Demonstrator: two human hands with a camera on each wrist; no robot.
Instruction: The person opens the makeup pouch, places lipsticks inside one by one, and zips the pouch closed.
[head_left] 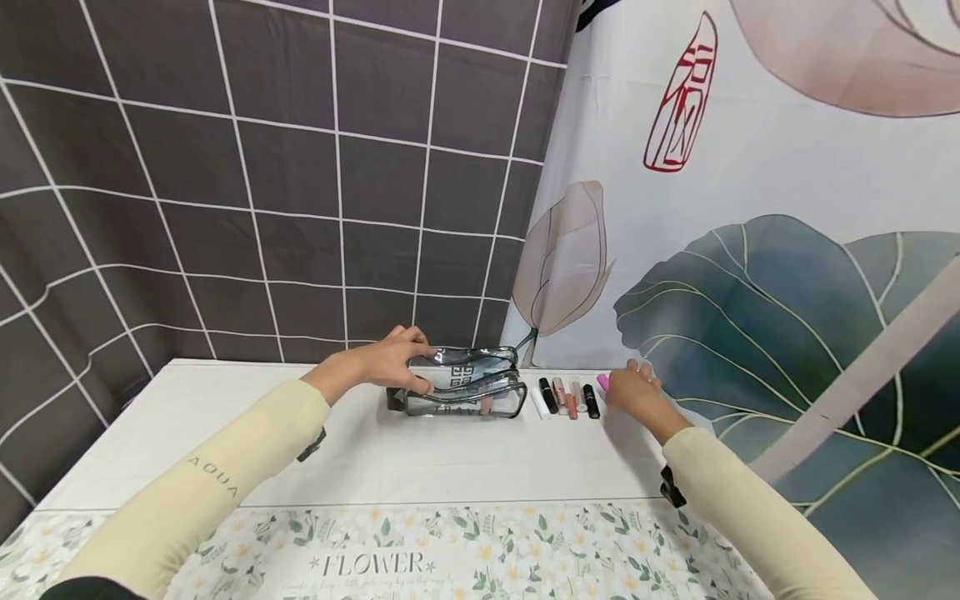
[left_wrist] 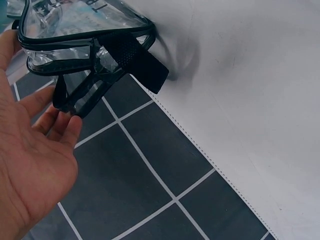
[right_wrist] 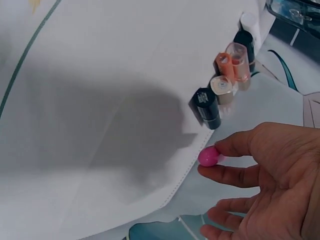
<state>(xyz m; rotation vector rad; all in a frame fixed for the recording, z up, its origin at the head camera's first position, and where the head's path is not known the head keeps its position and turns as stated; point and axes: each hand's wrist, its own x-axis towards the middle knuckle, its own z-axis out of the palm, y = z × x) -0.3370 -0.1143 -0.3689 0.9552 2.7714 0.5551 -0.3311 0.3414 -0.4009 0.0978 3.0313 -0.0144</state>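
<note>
A clear zippered toiletry bag [head_left: 465, 407] with black trim and "TRAVEL" lettering lies on the white surface. My left hand [head_left: 392, 362] grips its left end, thumb at the front and fingers behind; in the left wrist view the fingers curl round the black-trimmed opening [left_wrist: 82, 102]. Between thumb and index finger my right hand [head_left: 634, 390] pinches a pink lipstick [right_wrist: 208, 156], its other fingers loosely bent. Between bag and right hand lies a row of several lip tubes, including a white tube [head_left: 541, 403], a black tube [head_left: 548, 396] and another black tube [head_left: 591, 402] nearest the hand.
A dark checked cloth [head_left: 285, 183] hangs behind the table, and a white curtain with leaf prints [head_left: 735, 317] hangs at the right. Along the front runs a flower-print cloth [head_left: 420, 542]. The white table surface [head_left: 420, 462] stretches in front of the bag.
</note>
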